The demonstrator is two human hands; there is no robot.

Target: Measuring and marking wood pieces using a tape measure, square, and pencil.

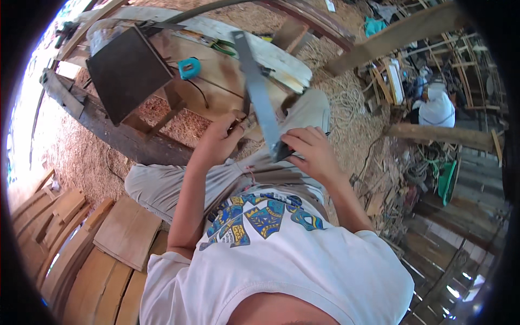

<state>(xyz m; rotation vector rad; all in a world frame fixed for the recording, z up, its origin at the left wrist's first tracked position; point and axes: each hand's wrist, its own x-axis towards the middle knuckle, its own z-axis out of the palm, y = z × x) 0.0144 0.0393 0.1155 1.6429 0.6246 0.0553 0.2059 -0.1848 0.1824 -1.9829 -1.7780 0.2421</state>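
My right hand [309, 151] is closed on the dark lower end of a long flat steel blade [254, 86], which angles up and leftward over the wooden boards. My left hand [225, 138], to the left of the blade, has curled fingers around something small and dark that I cannot make out. A turquoise tape measure [189, 68] lies on the boards [216, 92] beyond my left hand. Left of it stands a dark panel [127, 73] on a wooden frame, with reddish shavings beneath. Green-handled tools [222, 46] lie near the top of the blade.
A curved weathered timber [114, 135] runs beside my legs. Stacked planks [124, 233] lie at lower left. Wood shavings and coiled rope [346, 108] cover ground at right, where beams [433, 132], a white bundle [433, 111] and a green object [447, 179] stand among scrap.
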